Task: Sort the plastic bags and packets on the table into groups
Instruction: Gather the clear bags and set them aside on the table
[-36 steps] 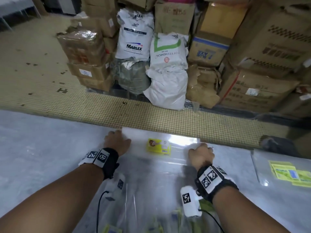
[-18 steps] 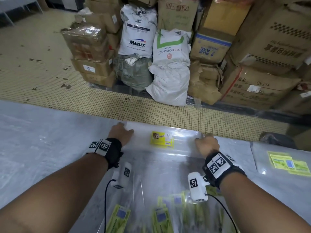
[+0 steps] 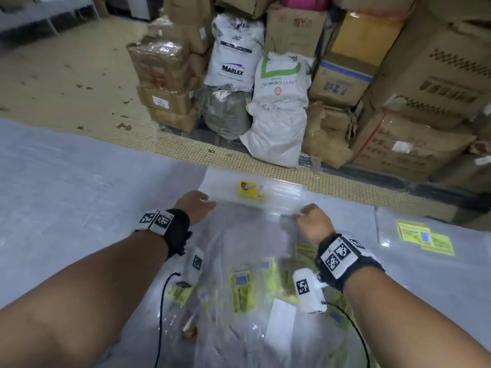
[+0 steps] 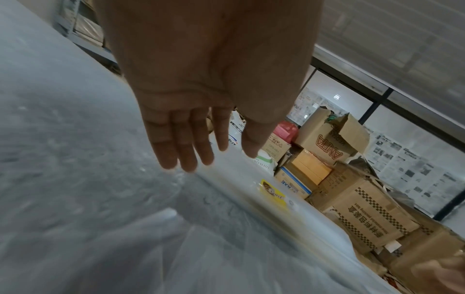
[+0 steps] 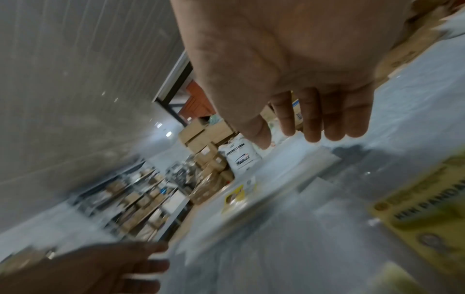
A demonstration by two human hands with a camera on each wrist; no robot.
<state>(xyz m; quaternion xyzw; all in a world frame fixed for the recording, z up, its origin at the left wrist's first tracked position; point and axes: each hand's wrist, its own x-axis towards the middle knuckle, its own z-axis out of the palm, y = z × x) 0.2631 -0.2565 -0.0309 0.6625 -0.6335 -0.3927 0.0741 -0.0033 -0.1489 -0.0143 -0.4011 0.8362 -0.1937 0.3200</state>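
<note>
Bags [image 3: 255, 192] lie on grey table [image 3: 66, 181] before stacked cartons [image 3: 425, 83]; both hands' fingers loose, holding nothing.

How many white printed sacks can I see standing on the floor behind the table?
3: the Marlex sack on the left, the green-printed sack to its right, and a plain white sack below that. Others may be hidden behind the boxes.

Dim, even indoor light prevailed. Soft glare lay on the clear plastic bags [image 3: 255, 197] and the table [image 3: 66, 181]. Both wrist views were motion-blurred toward their lower edges, with wide-angle bending of straight lines. The cardboard boxes [image 3: 425, 83] appeared soft.
</note>
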